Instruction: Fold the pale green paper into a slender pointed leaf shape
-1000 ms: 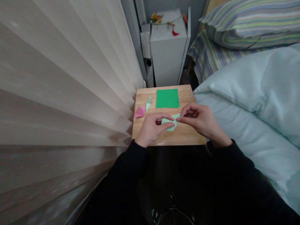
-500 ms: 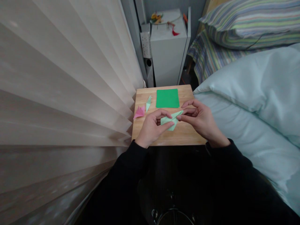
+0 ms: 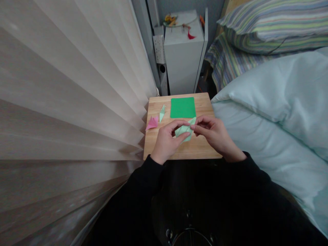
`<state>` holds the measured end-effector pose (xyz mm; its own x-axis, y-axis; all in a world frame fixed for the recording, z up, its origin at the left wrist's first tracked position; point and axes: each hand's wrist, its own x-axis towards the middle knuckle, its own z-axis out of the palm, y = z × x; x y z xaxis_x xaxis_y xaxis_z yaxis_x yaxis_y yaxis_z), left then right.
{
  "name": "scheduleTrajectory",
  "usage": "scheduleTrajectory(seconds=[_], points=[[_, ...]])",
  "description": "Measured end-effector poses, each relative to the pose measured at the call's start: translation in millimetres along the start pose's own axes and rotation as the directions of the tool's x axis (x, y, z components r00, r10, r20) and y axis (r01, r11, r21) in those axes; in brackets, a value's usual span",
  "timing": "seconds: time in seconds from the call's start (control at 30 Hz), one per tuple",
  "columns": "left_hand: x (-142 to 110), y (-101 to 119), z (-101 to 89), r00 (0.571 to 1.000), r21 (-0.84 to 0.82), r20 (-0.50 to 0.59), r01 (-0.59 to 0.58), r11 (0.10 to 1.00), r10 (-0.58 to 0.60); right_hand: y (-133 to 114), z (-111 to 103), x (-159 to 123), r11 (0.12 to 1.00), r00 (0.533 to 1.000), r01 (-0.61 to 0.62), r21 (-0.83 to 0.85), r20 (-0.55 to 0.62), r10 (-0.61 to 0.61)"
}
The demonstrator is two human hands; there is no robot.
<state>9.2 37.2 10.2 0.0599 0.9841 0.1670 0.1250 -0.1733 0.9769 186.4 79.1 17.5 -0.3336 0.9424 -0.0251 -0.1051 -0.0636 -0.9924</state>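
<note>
A pale green piece of folded origami paper is held up over the small wooden table. My left hand pinches its left side between thumb and fingers. On the paper's right side, the thumb and fingertips of my right hand grip the edge by the upper point. Just beyond lies a stack of bright green square paper. To the left are a slim pale green folded piece and a pink folded paper piece. My fingers hide part of the held paper's folds.
A pleated curtain hangs close along the table's left side. At the right, a bed with a light blue duvet and a striped pillow comes up to the table. A white cabinet stands behind it.
My right hand has moved slightly left, and its raised fingers have closed in toward the paper. The paper's pointed right end has swung upward and left.
</note>
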Motion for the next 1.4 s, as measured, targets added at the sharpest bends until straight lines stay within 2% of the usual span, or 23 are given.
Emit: scheduleTrajectory(seconds=[0.5, 0.7, 0.8, 0.93, 1.1, 1.4], points=[[0, 2, 1.0, 0.999, 0.043, 0.036, 0.000, 0.999, -0.002, -3, 0, -2, 0.999, 1.000, -0.029, -0.036, -0.001, 0.029], [3, 2, 2.1, 0.999, -0.081, -0.015, 0.051, 0.995, -0.052, -4, 1, -4, 1.000, 0.997, -0.009, -0.027, 0.075, 0.011], [2, 2, 2.0, 0.997, -0.090, -0.036, 0.068, 0.994, -0.071, -3, 2, -4, 1.000, 0.995, 0.005, -0.030, 0.097, -0.002], [-1, 6, 3.5, 0.996, 0.021, -0.075, 0.045, 0.999, -0.043, 1, 3, -2, 1.000, 0.998, -0.002, -0.013, 0.065, 0.003], [-3, 16, 6.6, 0.990, 0.208, -0.116, -0.054, 0.977, 0.079, 2, 3, -2, 1.000, 0.999, -0.023, 0.020, 0.049, 0.022], [-4, 16, 7.2, 0.992, 0.212, -0.123, -0.009, 0.977, 0.036, -3, 2, -3, 1.000, 0.997, -0.004, 0.009, 0.077, 0.003]])
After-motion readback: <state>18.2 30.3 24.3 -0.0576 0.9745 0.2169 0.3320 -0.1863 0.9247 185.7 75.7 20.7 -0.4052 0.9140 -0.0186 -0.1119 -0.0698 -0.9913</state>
